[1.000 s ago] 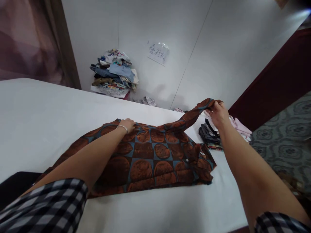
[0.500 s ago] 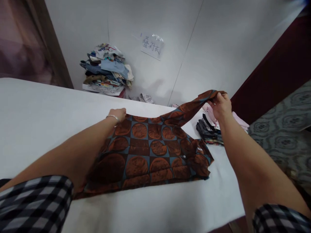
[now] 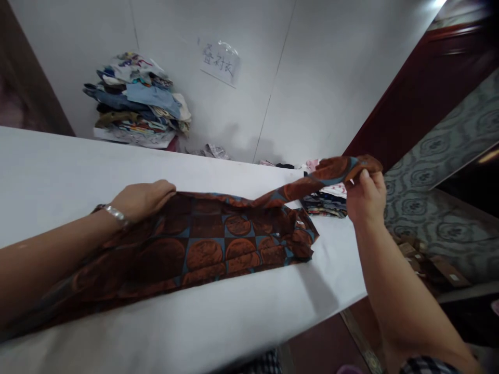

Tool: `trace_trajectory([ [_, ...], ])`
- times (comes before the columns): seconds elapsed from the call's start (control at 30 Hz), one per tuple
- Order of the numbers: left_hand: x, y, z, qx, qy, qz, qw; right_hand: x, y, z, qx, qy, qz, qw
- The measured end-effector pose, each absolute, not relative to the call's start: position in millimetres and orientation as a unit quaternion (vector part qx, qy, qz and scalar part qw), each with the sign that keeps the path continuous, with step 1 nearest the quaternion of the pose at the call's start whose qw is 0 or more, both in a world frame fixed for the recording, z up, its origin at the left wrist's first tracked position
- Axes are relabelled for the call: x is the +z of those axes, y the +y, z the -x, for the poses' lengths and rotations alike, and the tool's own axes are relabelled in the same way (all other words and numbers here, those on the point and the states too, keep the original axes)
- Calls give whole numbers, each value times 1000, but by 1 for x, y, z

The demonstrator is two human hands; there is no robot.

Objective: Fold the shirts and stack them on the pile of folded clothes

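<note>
A brown shirt (image 3: 210, 249) with rust circles on a blue and brown check lies spread on the white table (image 3: 58, 171). My left hand (image 3: 142, 198), with a silver bracelet at the wrist, rests on the shirt's far edge, fingers curled over the cloth. My right hand (image 3: 364, 197) is closed on the end of one sleeve (image 3: 331, 170) and holds it raised above the table's right end. The sleeve stretches from my right hand down to the shirt's body.
A small stack of folded clothes (image 3: 325, 201) sits at the table's far right corner, under the raised sleeve. A tall heap of mixed garments (image 3: 136, 101) stands against the white wall. A paper note (image 3: 218, 61) hangs on the wall. Patterned floor lies to the right.
The view has swung left and nearer. My right hand has carried the sleeve end further right and slightly down. My left hand has slid left along the shirt's far edge.
</note>
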State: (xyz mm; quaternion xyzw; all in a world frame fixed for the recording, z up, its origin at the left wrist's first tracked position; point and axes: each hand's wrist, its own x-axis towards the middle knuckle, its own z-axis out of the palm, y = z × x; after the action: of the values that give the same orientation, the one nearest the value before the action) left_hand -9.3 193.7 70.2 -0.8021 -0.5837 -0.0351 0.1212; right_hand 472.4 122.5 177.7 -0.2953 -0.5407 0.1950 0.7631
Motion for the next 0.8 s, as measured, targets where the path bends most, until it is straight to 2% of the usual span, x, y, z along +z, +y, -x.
trace_trajectory([
  [0.2,35,131,4,14,-426,904,35,121,51,-473,159,-501,348,776],
  [0.37,6,117,0,-34,-424,903,-52,99,38,-479,164,-468,378,782],
  [0.63,0,109,-3,-70,-453,879,-129,129,66,-472,140,-515,339,775],
  [0.73,8,109,-9,-117,-491,843,-185,152,100,-434,168,-575,322,733],
  [0.8,16,112,-18,-193,-534,785,-249,167,123,-393,225,-638,302,672],
])
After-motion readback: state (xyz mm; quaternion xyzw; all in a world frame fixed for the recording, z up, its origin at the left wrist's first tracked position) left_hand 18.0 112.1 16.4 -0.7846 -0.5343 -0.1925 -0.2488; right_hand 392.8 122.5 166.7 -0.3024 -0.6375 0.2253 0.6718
